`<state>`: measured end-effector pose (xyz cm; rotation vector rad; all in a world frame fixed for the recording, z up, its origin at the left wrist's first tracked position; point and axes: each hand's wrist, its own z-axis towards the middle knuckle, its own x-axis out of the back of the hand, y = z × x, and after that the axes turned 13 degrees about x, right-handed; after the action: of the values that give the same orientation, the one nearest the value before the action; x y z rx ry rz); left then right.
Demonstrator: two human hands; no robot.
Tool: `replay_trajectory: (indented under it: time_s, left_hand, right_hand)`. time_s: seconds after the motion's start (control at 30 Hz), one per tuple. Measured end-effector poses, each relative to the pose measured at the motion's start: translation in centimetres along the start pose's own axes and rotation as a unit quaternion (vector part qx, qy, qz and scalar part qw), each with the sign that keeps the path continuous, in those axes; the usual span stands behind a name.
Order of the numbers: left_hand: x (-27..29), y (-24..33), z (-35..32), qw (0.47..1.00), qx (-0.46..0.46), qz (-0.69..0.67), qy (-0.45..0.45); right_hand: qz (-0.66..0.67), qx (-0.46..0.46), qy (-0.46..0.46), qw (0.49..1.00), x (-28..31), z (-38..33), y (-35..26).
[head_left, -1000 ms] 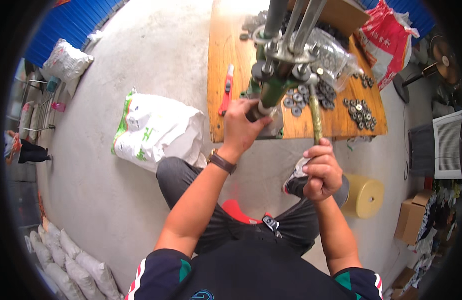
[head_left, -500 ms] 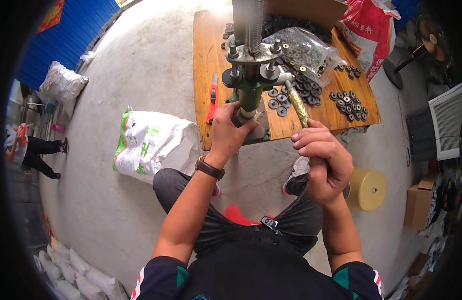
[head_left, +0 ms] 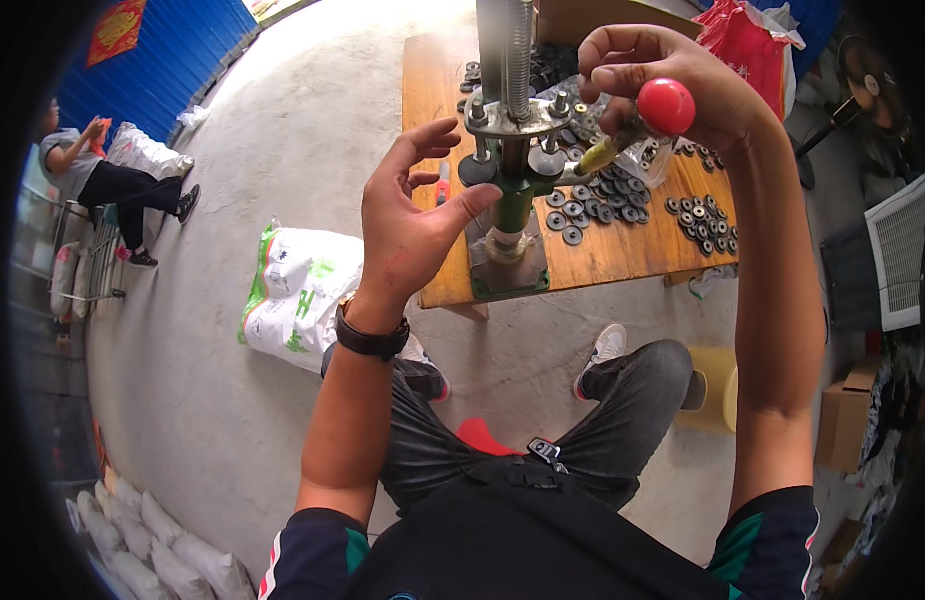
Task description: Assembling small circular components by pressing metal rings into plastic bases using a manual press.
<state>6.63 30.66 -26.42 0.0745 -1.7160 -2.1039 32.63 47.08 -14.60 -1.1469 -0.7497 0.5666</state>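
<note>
A green hand press (head_left: 514,190) with a tall threaded spring column stands at the table's near edge, a pale round piece (head_left: 504,245) under its ram. My left hand (head_left: 410,215) is raised just left of the press, fingers spread, holding nothing I can see. The press lever (head_left: 596,156), wrapped in yellow, points up to the right and ends in a red ball knob (head_left: 666,107). My right hand (head_left: 697,75) is lifted beside and partly behind that knob, over the discs, fingers bent but apart. Black discs with metal centres (head_left: 607,195) lie right of the press.
The wooden table (head_left: 572,262) also bears more discs (head_left: 704,222), a clear plastic bag (head_left: 647,160) and a red cutter (head_left: 443,190). A white sack (head_left: 307,295) stands left on the floor, a yellow drum (head_left: 717,390) right. Another person (head_left: 112,180) sits far left.
My left hand has left the ram's base and moved up and left, opening. The lever has swung up; my right hand let go of its grip and rose. The other person came further into view.
</note>
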Motion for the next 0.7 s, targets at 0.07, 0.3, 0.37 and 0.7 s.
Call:
replay_trajectory:
  time_s: [0.07,0.3,0.37,0.7]
  left_hand:
    - [-0.1,1.0,0.6,1.0,-0.012,0.011,-0.001]
    - [0.2,4.9,2.0,0.998,-0.039,0.054,0.007]
    - [-1.0,5.9,1.8,0.992,-0.003,0.127,0.023]
    - [-4.4,4.7,1.3,0.997,0.05,0.026,0.045]
  right_hand:
    - [0.026,-0.003,-0.067,0.997,0.9,1.7,0.4]
    - [0.082,0.076,-0.013,0.994,0.6,3.2,2.2]
    - [0.099,0.048,-0.051,0.993,2.2,2.8,1.6]
    - [-0.361,-0.072,-0.319,0.874,-2.4,6.5,-9.5]
